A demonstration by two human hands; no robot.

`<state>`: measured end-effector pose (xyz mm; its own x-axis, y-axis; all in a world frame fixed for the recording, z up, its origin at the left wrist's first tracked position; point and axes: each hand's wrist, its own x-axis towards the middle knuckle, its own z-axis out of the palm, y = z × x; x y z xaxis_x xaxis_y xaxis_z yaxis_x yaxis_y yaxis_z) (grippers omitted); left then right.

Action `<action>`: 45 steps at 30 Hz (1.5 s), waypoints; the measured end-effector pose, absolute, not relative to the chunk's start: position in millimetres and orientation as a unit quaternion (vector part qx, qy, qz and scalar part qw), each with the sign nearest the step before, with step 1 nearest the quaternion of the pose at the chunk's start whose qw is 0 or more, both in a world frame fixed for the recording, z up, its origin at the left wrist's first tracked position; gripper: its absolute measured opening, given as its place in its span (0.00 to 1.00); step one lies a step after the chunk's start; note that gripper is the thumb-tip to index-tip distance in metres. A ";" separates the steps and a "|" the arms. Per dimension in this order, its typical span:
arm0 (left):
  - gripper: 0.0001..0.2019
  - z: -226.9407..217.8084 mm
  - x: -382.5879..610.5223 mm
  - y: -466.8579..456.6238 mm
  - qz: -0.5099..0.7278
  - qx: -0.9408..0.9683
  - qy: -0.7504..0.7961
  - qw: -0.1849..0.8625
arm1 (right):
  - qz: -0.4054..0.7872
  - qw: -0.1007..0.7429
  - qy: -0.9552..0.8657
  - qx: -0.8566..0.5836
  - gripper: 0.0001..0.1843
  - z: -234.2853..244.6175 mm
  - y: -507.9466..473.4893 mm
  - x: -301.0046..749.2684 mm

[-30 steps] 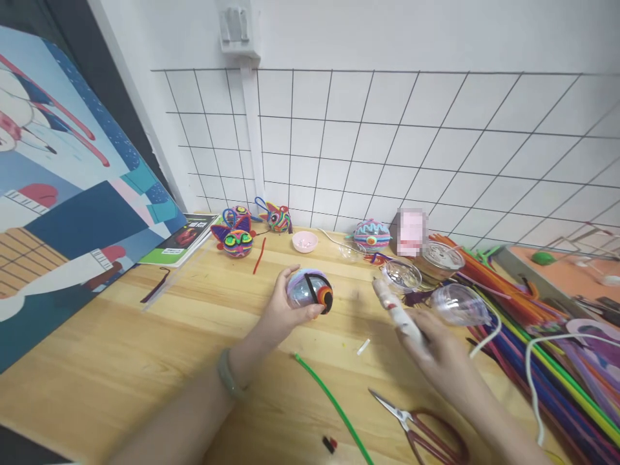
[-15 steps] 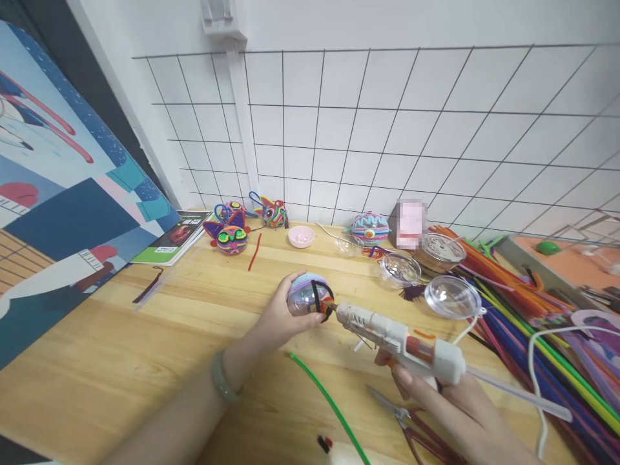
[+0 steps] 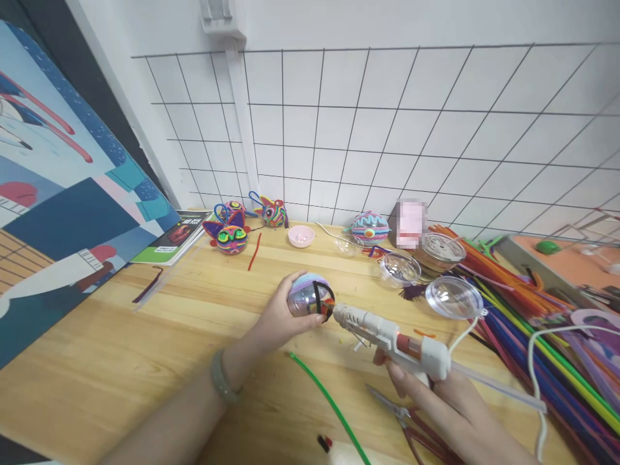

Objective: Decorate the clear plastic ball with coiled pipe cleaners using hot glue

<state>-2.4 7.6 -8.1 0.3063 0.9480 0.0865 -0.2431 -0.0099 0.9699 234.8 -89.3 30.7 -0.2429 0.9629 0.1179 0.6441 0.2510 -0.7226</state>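
My left hand (image 3: 283, 310) is closed around a clear plastic ball (image 3: 301, 302) that has blue and purple pipe cleaners wrapped over its top and black strips on its right side. In my right hand (image 3: 436, 397) is a white hot glue gun (image 3: 382, 332), its nozzle at the ball's right side beside the orange and black bits. I cannot tell whether the tip touches. A clear glue stick (image 3: 498, 386) sticks out of the gun's back. Scissors (image 3: 407, 420) with reddish handles lie below it, and a green pipe cleaner (image 3: 329, 403) lies between my arms.
Several finished colourful ornaments (image 3: 231, 237) stand at the back left, near a pink bowl (image 3: 301, 236). Clear half shells (image 3: 453, 297) lie at the right, beside bundled pipe cleaners (image 3: 523, 336). A white cord (image 3: 531, 361) runs down the right. A large picture board (image 3: 97, 194) leans at left.
The glue gun's rear has swung slightly left and down in my right hand, with its nozzle still at the ball. My left hand and the ball have barely moved.
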 end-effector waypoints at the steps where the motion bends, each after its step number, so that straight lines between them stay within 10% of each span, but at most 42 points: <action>1: 0.41 -8.1 -2.3 7.4 0.483 0.522 0.337 0.616 | 0.279 0.286 -0.738 -0.544 0.16 30.9 -89.2 234.8; 45: 0.41 -12.2 -3.1 8.7 0.476 0.531 0.330 0.618 | 0.278 0.254 -0.732 -0.568 0.17 28.7 -90.1 239.2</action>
<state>-3.1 8.7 -12.2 0.3280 0.9397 0.0969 -0.2380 -0.0170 0.9711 239.2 -90.1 28.7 -0.2268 0.9724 0.0555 0.6897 0.2006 -0.6958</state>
